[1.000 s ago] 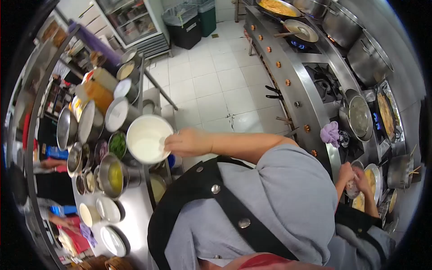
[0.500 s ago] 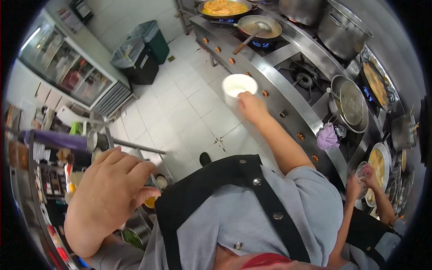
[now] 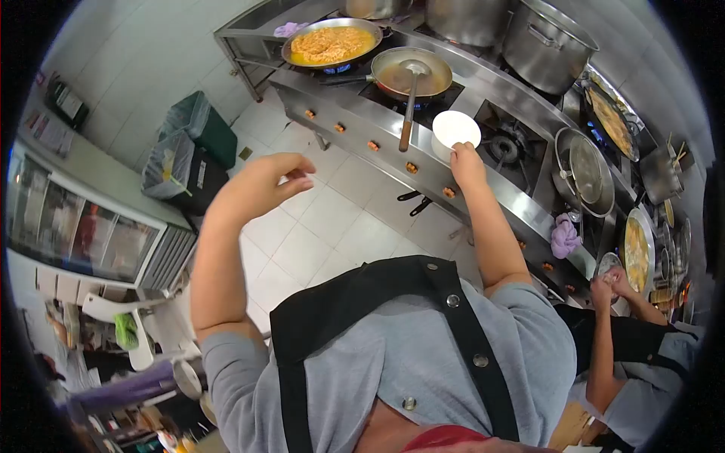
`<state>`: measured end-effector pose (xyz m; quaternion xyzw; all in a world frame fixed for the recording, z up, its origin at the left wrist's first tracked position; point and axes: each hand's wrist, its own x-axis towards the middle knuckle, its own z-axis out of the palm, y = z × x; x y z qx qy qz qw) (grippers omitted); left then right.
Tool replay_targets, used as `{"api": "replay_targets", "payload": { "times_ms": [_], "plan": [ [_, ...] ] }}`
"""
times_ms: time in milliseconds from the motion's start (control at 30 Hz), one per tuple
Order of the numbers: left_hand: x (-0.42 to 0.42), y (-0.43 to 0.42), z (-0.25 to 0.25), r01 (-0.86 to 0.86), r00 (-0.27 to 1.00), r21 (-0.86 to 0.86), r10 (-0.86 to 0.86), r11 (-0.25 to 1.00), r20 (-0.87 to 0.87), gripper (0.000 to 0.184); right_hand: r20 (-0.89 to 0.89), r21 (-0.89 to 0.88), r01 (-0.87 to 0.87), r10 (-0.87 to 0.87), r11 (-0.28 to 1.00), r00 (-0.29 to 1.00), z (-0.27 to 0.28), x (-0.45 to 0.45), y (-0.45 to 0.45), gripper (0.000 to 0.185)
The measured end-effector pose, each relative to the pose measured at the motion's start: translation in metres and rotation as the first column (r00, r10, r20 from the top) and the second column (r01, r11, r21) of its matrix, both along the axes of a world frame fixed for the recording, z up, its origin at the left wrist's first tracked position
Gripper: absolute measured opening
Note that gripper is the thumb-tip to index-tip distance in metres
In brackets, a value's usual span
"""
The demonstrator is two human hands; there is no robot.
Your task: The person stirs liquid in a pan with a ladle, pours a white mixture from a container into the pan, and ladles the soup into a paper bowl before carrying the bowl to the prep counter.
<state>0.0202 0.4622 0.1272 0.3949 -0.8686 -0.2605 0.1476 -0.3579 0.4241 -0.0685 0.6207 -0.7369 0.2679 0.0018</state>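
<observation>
My right hand [image 3: 468, 163] grips the rim of a white tub [image 3: 455, 127], holding it over the front edge of the stove [image 3: 498, 198]. What the tub contains I cannot make out. Just left of it, the wooden handle of a ladle [image 3: 408, 124] reaches out over the stove's edge. The ladle's bowl rests in a frying pan [image 3: 385, 68] with brownish liquid, over a lit burner. My left hand [image 3: 276, 181] hangs in the air above the floor, loosely curved, with thumb and fingers apart and nothing in it.
A wide pan of orange food [image 3: 332, 47] sits at the stove's far left. Tall steel pots [image 3: 547, 57] line the back. A purple cloth [image 3: 565, 236] lies at the front edge. At right, a co-worker's hands [image 3: 610, 287] hold something clear. Bins [image 3: 181, 170] stand left.
My view has turned toward the stove. My right hand has carried the white tub from over the floor to the stove's edge. My left hand has swung forward.
</observation>
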Motion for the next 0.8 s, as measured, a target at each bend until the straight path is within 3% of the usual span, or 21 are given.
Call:
{"api": "replay_targets", "payload": {
  "times_ms": [167, 233, 300, 367, 433, 500, 533, 567, 633, 700, 767, 800],
  "plan": [
    [-0.002, -0.086, -0.054, 0.072, 0.996, 0.204, -0.062, 0.976, -0.058, 0.024, 0.005, 0.093, 0.056, -0.056, 0.994, 0.998, -0.032, -0.007, -0.048, 0.017],
    [0.008, -0.119, -0.067, 0.052, 0.998, 0.193, -0.058, 0.980, 0.026, 0.025, -0.027, 0.179, 0.139, -0.137, 0.974, 0.990, -0.058, -0.019, -0.079, 0.019],
    [0.022, -0.141, -0.080, 0.002, 0.999, 0.278, -0.013, 0.961, 0.037, 0.024, 0.052, 0.194, 0.151, -0.164, 0.969, 0.985, -0.071, -0.019, -0.085, 0.022],
    [0.033, -0.169, -0.088, -0.114, 0.993, 0.333, 0.099, 0.936, 0.062, 0.022, 0.079, 0.020, 0.142, -0.143, 0.990, 0.987, -0.034, -0.006, -0.082, 0.024],
    [0.040, -0.196, -0.095, -0.115, 0.993, 0.315, 0.110, 0.942, 0.033, 0.021, 0.135, 0.084, 0.124, -0.135, 0.989, 0.982, 0.000, 0.011, -0.082, 0.030],
    [0.036, -0.234, -0.098, -0.196, 0.980, 0.133, 0.200, 0.971, -0.017, 0.022, 0.278, 0.094, -0.030, 0.003, 0.995, 0.961, 0.009, 0.021, -0.091, 0.036],
    [0.031, -0.254, -0.100, -0.223, 0.974, 0.078, 0.226, 0.972, -0.032, 0.024, 0.327, 0.137, -0.038, -0.009, 0.990, 0.945, 0.012, 0.031, -0.098, 0.046],
    [0.025, -0.277, -0.104, -0.190, 0.979, -0.012, 0.189, 0.982, -0.073, 0.025, 0.320, 0.141, -0.024, -0.023, 0.990, 0.947, 0.012, 0.040, -0.105, 0.046],
    [0.012, -0.333, -0.120, -0.143, 0.984, -0.148, 0.124, 0.978, -0.130, 0.028, 0.070, 0.149, 0.069, -0.080, 0.986, 0.994, 0.006, 0.060, -0.122, 0.057],
    [-0.003, -0.399, -0.149, -0.093, 0.987, -0.186, 0.066, 0.978, -0.144, 0.031, 0.119, 0.234, 0.094, -0.125, 0.968, 0.985, 0.009, 0.069, -0.140, 0.066],
    [-0.020, -0.457, -0.177, -0.076, 0.997, 0.017, 0.075, 0.997, 0.035, 0.043, 0.170, 0.556, 0.145, -0.284, 0.818, 0.944, 0.012, 0.073, -0.157, 0.062],
    [-0.031, -0.470, -0.170, -0.037, 0.991, 0.195, 0.010, 0.980, 0.134, 0.049, 0.159, 0.559, 0.179, -0.316, 0.810, 0.935, 0.013, 0.074, -0.162, 0.062]
  ]
}}
